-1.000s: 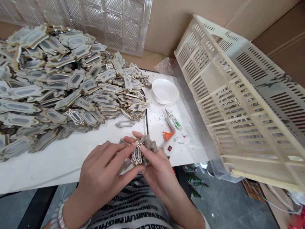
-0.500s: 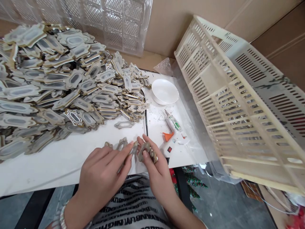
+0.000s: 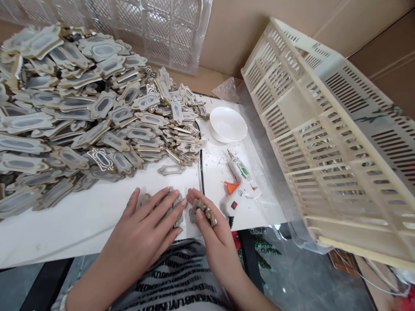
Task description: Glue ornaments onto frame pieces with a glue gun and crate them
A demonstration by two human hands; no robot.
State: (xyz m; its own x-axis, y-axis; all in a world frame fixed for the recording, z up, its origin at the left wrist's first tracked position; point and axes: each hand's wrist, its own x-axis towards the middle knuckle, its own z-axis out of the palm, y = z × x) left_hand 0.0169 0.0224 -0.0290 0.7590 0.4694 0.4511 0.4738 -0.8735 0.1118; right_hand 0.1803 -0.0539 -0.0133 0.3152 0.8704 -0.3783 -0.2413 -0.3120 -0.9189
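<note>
My left hand (image 3: 142,229) lies flat with its fingers spread, over several small grey frame-shaped plates (image 3: 177,210) on the white table (image 3: 68,229). Its fingers partly hide them. To the right, my right hand (image 3: 214,229) is closed around a few similar ornamental plates (image 3: 196,209), thumb pressed on top. Just beyond my hands, one loose oblong plate (image 3: 170,169) rests by itself. A large heap of such grey plates with gold edges (image 3: 103,103) fills the left and back of the table.
At the right are a white bowl (image 3: 228,125) and a hot glue gun (image 3: 235,181) with an orange trigger. A cream plastic crate (image 3: 292,116) stands tilted along the right edge. Clear plastic trays (image 3: 155,30) lean at the back.
My left hand has gone from pinching a plate to lying flat with spread fingers over the plates on the table. My right hand still holds its plates.
</note>
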